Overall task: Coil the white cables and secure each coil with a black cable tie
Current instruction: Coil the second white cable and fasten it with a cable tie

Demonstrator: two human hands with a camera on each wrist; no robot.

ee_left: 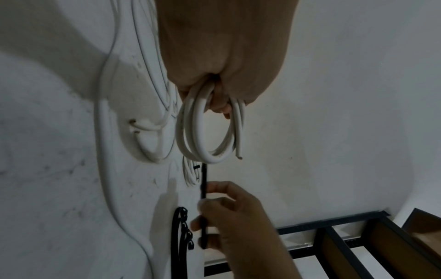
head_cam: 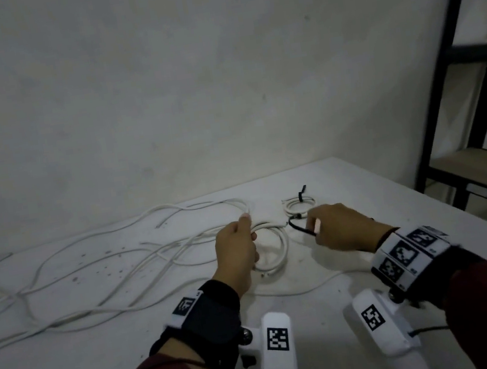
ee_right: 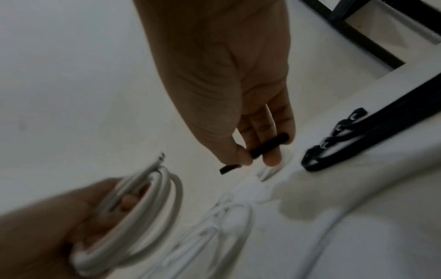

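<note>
My left hand (head_cam: 237, 245) grips a coil of white cable (head_cam: 278, 244) just above the white table (head_cam: 348, 194); the coil (ee_left: 203, 136) hangs from its curled fingers (ee_left: 218, 105), and it also shows in the right wrist view as a coil (ee_right: 152, 200). My right hand (head_cam: 337, 227) pinches a black cable tie (head_cam: 301, 228) between thumb and fingers, a little to the right of the coil. The tie (ee_left: 203, 188) points toward the coil; the tie (ee_right: 267, 149) is straight. A smaller coil (head_cam: 299, 204) bound with a black tie lies behind.
Several loose white cables (head_cam: 90, 270) sprawl over the table's left half. A bunch of spare black ties (ee_right: 353, 139) lies on the table by my right hand. A dark metal shelf (head_cam: 474, 86) stands to the right of the table. A pale wall (head_cam: 189, 82) rises behind.
</note>
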